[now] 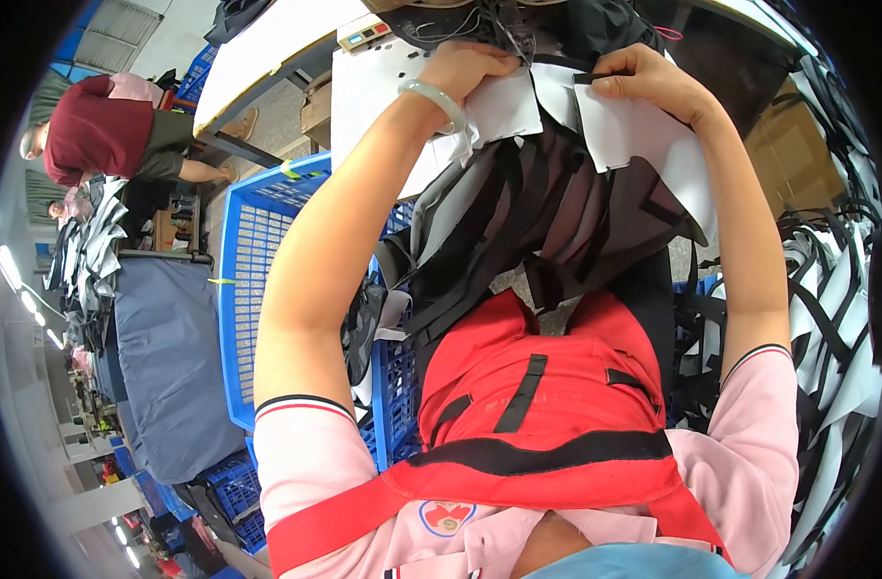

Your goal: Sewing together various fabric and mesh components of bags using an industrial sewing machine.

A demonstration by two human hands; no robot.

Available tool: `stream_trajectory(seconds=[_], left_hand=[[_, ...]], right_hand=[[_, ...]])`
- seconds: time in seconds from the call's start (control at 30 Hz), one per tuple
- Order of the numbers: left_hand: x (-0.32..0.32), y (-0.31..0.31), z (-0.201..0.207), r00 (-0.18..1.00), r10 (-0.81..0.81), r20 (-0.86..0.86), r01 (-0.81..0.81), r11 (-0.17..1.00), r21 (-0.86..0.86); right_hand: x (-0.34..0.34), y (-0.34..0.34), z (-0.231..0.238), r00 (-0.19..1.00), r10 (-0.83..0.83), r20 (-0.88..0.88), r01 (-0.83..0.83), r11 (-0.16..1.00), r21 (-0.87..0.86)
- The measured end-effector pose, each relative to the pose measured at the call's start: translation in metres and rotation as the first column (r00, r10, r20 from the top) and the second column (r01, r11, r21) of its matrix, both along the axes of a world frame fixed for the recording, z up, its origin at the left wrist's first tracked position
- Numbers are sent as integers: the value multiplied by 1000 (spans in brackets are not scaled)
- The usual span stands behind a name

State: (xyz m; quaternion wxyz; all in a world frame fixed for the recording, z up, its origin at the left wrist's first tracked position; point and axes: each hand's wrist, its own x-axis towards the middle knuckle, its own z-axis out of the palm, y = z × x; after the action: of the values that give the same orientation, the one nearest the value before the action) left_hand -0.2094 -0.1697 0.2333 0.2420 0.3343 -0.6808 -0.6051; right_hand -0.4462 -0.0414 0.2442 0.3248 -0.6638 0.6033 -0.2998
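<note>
Both hands grip white-panelled cloth at the bench; markings show on shirt, apron and control box

At the top of the view, the left hand (468, 69) brings its fingers together at the upper edge of a white panel (506, 108). They look closed on that edge, though the tips are partly hidden against the dark cloth. The right hand (648, 82) pinches thumb and forefinger around a black strip (588, 78) at the top of a second white panel (610, 130), leaving hardly any gap between them. Both panels lie over the near part of the white bench (368, 106), just in front of a dark machine (441, 24) with loose threads. Black and dark mesh cloth (547, 207) hangs below them toward the lap.

As for markings, the pink shirt (315, 449) bears a round chest badge (447, 517) with a blue ring and a red emblem around a small letter-like mark. The red apron (547, 381) has a row of pale, worn lettering across its front, too faint to make out. A cream control box (364, 33) on the bench carries small red, green and blue patches; any print there is too small to tell.

A pale bangle (433, 99) circles the left wrist. A blue basket (240, 318) stands beside the left arm, and white and black pieces (836, 299) hang in a mass at the right.
</note>
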Motion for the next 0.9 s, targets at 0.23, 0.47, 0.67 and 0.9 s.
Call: stream_trajectory(seconds=[0.23,0.47,0.67,0.9], left_hand=[[38,34,18,999,9,-45,-10,1000,-24],[37,138,-12,889,-366,274,433,867,-246],[30,189,0,889,-353,292,452,776,-439],[39,214,-65,936,-351,15,303,786,-538]], right_hand=[[2,61,-9,972,-203,121,211,976,-61],[67,162,-19,956,-211,206,261,929,-261],[72,190,12,927,-349,141,376,857,-352],[106,216,-27,944,-315,-99,223,830,-511]])
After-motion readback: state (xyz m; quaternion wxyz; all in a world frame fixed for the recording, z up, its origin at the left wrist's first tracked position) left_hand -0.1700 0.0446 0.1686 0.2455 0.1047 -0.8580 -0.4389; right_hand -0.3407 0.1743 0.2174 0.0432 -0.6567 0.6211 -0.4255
